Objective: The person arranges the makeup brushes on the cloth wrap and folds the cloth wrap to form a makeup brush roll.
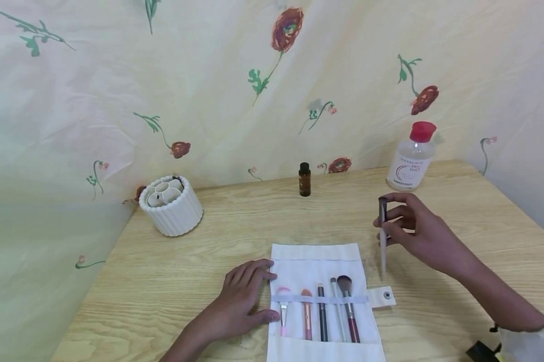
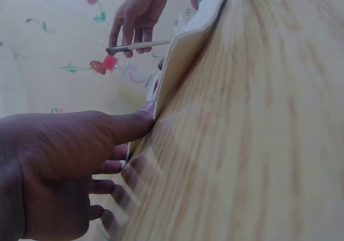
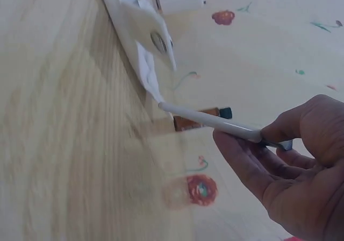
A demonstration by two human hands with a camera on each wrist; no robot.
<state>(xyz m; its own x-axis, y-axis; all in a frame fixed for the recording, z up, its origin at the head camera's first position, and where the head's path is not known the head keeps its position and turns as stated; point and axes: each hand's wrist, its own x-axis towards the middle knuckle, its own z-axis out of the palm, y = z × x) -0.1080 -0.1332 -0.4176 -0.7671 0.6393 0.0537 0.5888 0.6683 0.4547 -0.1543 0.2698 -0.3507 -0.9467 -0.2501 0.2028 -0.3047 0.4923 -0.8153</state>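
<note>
My right hand (image 1: 417, 231) pinches a makeup brush (image 1: 382, 251) above the table, right of a white fabric brush roll (image 1: 314, 252). The brush stands nearly upright, dark head up and pale handle pointing down. In the right wrist view, thumb and fingers grip the brush (image 3: 204, 119) near its dark end. My left hand (image 1: 238, 299) rests at the roll's left edge, thumb and fingertips on it. From the left wrist, the left thumb presses the roll's edge (image 2: 171, 63). Several brushes, among them a fluffy dark one (image 1: 345, 285), lie under the roll's elastic band (image 1: 294, 298).
A ribbed white round holder (image 1: 174, 211) stands at the table's back left. Near the back edge are a small brown bottle (image 1: 304, 182) and a clear bottle with a red cap (image 1: 410, 163). A snap tab (image 1: 380, 296) sticks out from the roll. Flowered cloth (image 1: 217, 75) hangs behind.
</note>
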